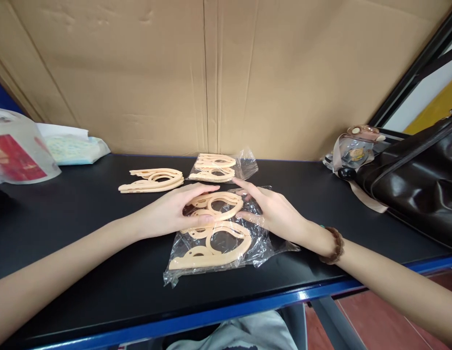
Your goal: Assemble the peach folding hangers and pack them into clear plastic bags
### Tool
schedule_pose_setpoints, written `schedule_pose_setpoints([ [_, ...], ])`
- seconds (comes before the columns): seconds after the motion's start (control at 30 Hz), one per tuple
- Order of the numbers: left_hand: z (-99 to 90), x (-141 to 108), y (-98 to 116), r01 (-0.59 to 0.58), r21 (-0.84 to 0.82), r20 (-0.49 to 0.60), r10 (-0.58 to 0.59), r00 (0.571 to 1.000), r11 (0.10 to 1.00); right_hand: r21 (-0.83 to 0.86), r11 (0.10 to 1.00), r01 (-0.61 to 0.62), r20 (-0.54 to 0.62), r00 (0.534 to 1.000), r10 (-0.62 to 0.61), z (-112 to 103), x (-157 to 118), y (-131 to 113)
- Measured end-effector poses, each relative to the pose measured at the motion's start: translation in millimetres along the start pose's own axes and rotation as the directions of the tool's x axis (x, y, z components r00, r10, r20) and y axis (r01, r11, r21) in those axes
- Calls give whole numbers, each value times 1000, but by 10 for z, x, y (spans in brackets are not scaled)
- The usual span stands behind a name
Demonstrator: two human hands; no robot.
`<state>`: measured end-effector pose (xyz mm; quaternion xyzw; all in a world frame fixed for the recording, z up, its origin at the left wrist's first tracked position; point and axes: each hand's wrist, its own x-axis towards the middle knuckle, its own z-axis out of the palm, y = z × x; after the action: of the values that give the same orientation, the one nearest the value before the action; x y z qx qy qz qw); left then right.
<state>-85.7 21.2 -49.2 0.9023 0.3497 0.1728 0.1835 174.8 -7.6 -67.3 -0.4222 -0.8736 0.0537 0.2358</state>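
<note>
In front of me lies a clear plastic bag (262,248) with beige folding clothes hangers (211,265) in it, folded up. The upper folded hanger (231,197) sits between my two hands at the far part of the bag. My left hand (167,211) grips its left end, thumb on the near side and fingers along the far side. My right hand (279,211) is closed around the right end, its index finger stretched forward and its thumb on the near side. The fingertips under the plastic are partly hidden.
Loose folded hangers (153,181) lie stacked to the left. Behind my hands is another bagged pair of hangers (215,167). A tissue pack (75,148) and a plastic-wrapped roll (22,146) stand left, a clear bottle (357,148) and black bag (411,180) right. Cardboard (156,73) stands behind.
</note>
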Motion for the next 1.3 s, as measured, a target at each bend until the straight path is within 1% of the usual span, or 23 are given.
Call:
schedule_pose_setpoints([
  [0.07, -64, -38, -33, 17, 37, 23, -18, 1000, 999, 60, 997, 39, 10, 999, -40, 6, 2, 23],
  [0.17, -190, -104, -94, 87, 101, 83, -95, 992, 991, 126, 989, 75, 29, 996, -79, 20, 11, 63],
  [0.27, -284, -147, -123, 132, 128, 130, -148, 980, 983, 123, 989, 86, 28, 996, -90, 24, 17, 76],
  [0.33, -304, -153, -120, 149, 124, 143, -166, 976, 981, 104, 991, 90, 16, 996, -92, 19, 15, 68],
  [0.47, -275, -130, -98, 182, 121, 137, -199, 970, 976, 56, 995, 83, 6, 997, -83, 13, 4, 48],
  [0.57, -254, -114, -91, 183, 115, 119, -196, 973, 976, 62, 997, 55, -2, 998, -55, 15, 5, 44],
  [0.8, -241, -122, -88, 144, 72, 105, -151, 983, 987, 63, 997, 33, 36, 999, -35, 12, 35, 12],
  [0.87, -229, -119, -80, 131, 58, 114, -136, 984, 990, 62, 997, 45, 25, 999, -46, 23, 42, 3],
  [0.97, -202, -106, -63, 77, 52, 152, -84, 985, 996, 47, 997, 68, -5, 998, -67, 49, 49, 3],
  [1.03, -185, -97, -54, 64, 38, 148, -69, 987, 997, 37, 997, 68, -12, 998, -67, 62, 52, 9],
  [1.1, -173, -91, -52, 86, 23, 129, -88, 988, 996, 45, 997, 63, -14, 998, -62, 64, 54, 18],
  [1.2, -168, -83, -62, 126, 9, 112, -126, 986, 992, 101, 993, 57, -15, 998, -56, 54, 53, 31],
  [1.3, -165, -77, -79, 130, 2, 106, -129, 986, 992, 146, 989, 38, -14, 999, -36, 40, 47, 39],
])
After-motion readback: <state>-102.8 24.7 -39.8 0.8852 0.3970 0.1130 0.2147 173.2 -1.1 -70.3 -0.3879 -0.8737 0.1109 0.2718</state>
